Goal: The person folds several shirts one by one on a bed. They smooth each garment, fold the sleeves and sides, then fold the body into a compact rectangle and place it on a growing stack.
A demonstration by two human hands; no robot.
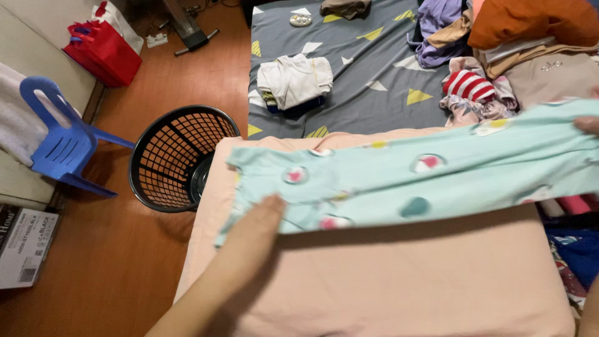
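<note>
Across the peach sheet [387, 281] on the bed lies a mint garment [399, 181] with round patches, stretched sideways from near the bed's left edge to the right border of the view. The left hand [259, 228] rests flat and open on the garment's lower left part, fingers pressing the cloth down. The right hand [588, 125] shows only as a sliver at the right border; it seems to pinch the garment's far end, though I cannot tell its grip for sure.

Risks, as I judge them: the garment's left end lies close to the bed's edge, right above the black basket [181, 156] on the floor, so a hard sweep leftward could push it over and down. If the right hand pulls while the left only presses, the cloth may slide out from under the palm and bunch. The loose heap of clothes [499, 68] behind lies just beside the garment's upper edge, and a piece of it could get caught up with it. The folded pile [296, 80] on the grey sheet [368, 93] is well apart and safe.
</note>
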